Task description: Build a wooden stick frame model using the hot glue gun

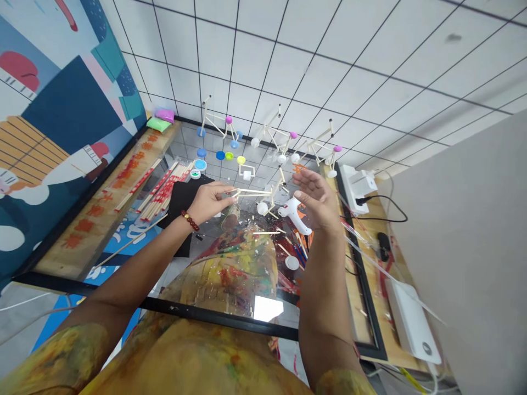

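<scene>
My left hand [212,200], with a beaded bracelet at the wrist, pinches one end of a small tricycle-like model made of wooden sticks [254,192]. A white round wheel [262,208] and an upright stick with a dark tip are at the model's far end. My right hand [316,198] is open, palm turned toward the model, fingers spread and holding nothing. Beside it lies a white glue gun [295,215], partly behind the thumb side. Whether the hand touches the gun I cannot tell.
Finished stick models [228,127] with coloured wheels stand along the back edge. Bottle caps [200,164] and bundled chopsticks [175,189] lie at left, near black sheet [180,219]. A white jar lid [292,263] lies right of centre. A power strip [358,186] and cables run along the right.
</scene>
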A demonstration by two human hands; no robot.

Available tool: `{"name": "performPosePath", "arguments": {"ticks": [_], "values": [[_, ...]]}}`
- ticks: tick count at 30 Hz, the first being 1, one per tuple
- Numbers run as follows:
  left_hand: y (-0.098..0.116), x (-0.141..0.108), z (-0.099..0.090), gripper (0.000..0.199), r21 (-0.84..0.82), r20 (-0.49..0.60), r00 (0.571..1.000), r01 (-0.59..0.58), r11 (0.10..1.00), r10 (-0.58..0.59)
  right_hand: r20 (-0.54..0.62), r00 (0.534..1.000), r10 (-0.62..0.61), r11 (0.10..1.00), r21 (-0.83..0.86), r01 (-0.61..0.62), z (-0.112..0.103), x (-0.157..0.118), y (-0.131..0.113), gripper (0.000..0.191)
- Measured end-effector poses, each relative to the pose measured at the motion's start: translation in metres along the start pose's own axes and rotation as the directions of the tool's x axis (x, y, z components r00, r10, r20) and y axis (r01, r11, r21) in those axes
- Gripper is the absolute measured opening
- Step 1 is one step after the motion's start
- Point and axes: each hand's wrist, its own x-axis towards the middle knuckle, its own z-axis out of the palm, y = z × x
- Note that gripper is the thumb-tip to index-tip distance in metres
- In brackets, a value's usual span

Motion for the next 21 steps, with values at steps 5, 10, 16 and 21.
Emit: {"name": "performPosePath", "arguments": {"ticks": [5,10,16,21], "values": [[-0.001,0.000,0.000,0.032,0.009,-0.002,1.000,-0.004,1.000,0.004,0.006,0.999,0.046,0.999,-0.023,-0.046,0.003,0.000,0.000,0.067],[-0.002,0.000,-0.001,0.032,0.020,-0.007,1.000,-0.023,1.000,0.023,0.016,0.995,0.097,0.993,-0.075,-0.095,-0.001,-0.002,-0.004,0.070],[-0.002,0.000,0.000,0.031,0.015,-0.003,1.000,-0.030,0.999,0.030,0.041,0.993,0.107,0.988,-0.119,-0.102,0.003,-0.002,-0.004,0.070],[-0.003,0.000,-0.001,0.031,0.015,-0.008,0.999,-0.033,0.999,0.033,-0.077,0.996,0.050,0.980,-0.190,-0.064,0.004,-0.003,-0.017,0.054]]}}
